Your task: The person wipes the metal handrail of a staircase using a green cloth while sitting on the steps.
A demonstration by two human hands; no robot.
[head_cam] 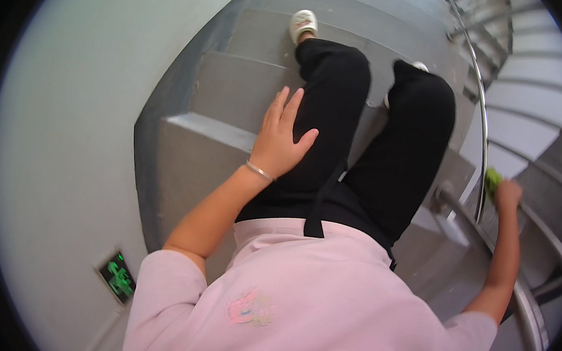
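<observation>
My right hand [509, 194] is closed around a green cloth [492, 183], out at the right beside a metal stair rail [483, 116]. The cloth meets the outer side of the rail in the picture; whether it presses on it I cannot tell. My left hand [279, 138] holds nothing and has its fingers spread, over the thigh of my black trousers [335, 91]. A thin bracelet [260, 170] circles that wrist.
Grey concrete steps [233, 84] lie under and before me, with a white shoe [303, 25] on one of them. A pale wall [80, 112] with a green lit exit sign [117, 277] runs along the left. Lower metal bars [531, 300] and another flight [535, 100] are at the right.
</observation>
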